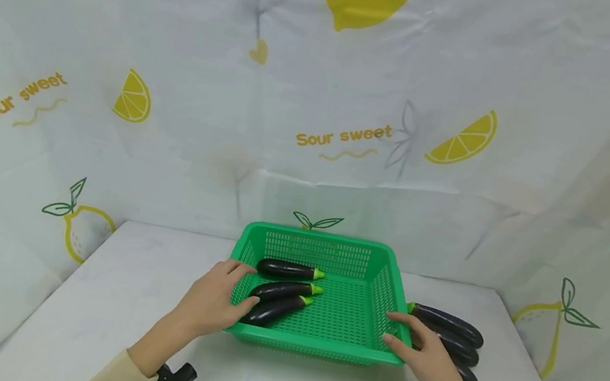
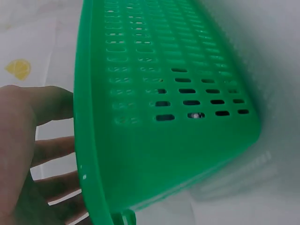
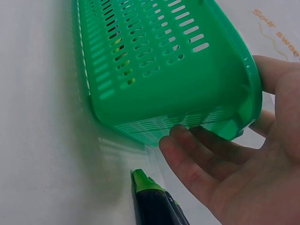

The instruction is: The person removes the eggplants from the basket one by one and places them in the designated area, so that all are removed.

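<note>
A green plastic basket [image 1: 315,343] with slotted walls stands on the table in the head view. My left hand [image 1: 215,297] holds its left rim, thumb and index finger reaching over the edge; in the left wrist view the fingertips are hidden behind the rim. On the right rim, my right hand [image 1: 426,355] grips with thumb and index finger over the edge, while other fingers lie outside the wall in the right wrist view. Three dark eggplants lie at the basket's left side, including a rear eggplant [image 1: 285,270], a middle eggplant [image 1: 281,291] and a front eggplant [image 1: 274,311].
Outside the basket, three more eggplants [image 1: 449,324] lie on the table to the right, partly behind my right hand. The white table [image 1: 95,303] meets a lemon-printed sheet [image 1: 195,151] at the back and sides. Black wrist devices [image 1: 176,379] show below both hands.
</note>
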The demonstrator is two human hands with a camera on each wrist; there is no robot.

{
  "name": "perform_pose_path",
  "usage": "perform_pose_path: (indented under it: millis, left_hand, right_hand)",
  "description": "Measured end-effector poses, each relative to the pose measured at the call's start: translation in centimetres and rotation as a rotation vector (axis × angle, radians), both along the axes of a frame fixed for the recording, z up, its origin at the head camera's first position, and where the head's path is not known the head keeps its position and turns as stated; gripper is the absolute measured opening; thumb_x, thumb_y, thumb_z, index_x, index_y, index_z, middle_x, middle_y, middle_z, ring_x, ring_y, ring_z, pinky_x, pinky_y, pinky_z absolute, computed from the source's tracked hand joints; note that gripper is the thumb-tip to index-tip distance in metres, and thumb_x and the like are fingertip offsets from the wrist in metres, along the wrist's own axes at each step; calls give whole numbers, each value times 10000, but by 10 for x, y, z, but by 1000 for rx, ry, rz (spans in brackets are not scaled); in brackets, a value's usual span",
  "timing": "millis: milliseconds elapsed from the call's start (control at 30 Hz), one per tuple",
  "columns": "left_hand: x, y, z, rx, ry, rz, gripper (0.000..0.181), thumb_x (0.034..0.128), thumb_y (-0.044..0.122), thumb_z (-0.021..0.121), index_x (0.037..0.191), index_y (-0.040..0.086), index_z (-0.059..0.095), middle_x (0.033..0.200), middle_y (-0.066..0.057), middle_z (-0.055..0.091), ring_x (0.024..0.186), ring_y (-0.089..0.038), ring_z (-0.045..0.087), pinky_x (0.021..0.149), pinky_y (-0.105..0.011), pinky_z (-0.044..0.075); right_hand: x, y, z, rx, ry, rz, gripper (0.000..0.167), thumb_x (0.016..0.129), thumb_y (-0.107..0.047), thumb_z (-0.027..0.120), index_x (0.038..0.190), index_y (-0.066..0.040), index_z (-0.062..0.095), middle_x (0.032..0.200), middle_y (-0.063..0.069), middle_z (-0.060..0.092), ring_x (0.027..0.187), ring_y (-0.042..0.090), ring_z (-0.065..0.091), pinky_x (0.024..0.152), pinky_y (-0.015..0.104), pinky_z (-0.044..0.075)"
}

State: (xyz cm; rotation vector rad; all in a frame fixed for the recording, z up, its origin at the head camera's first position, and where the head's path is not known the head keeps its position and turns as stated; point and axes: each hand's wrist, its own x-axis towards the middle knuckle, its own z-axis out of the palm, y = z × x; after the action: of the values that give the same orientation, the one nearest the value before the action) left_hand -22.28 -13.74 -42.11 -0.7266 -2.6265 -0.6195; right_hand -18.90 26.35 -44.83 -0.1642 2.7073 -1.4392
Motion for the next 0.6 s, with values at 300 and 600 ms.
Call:
perform_pose_path:
  millis: [300, 600]
  left_hand:
    - [-21, 24, 2, -71, -318, -88, 461, 968, 347, 694, 1351, 109, 599, 1296, -131, 580, 1170, -308, 583, 921, -516, 511]
    - [-33, 35, -5, -73, -500, -108, 466, 942, 356, 718, 1286, 55, 626, 1178, -148, 632, 957, -230, 578, 851, -466, 495]
  right_hand:
    - [-2, 1, -1, -23, -8, -12, 584, 987, -357, 682, 1464, -72, 502, 1498, 288, 437, 1304, 462, 515, 867, 409, 535]
    - [-2, 1, -1, -31, -5, -5, 566, 984, -345, 688, 1454, -83, 515, 1486, 263, 462, 1281, 415, 544, 854, 378, 520]
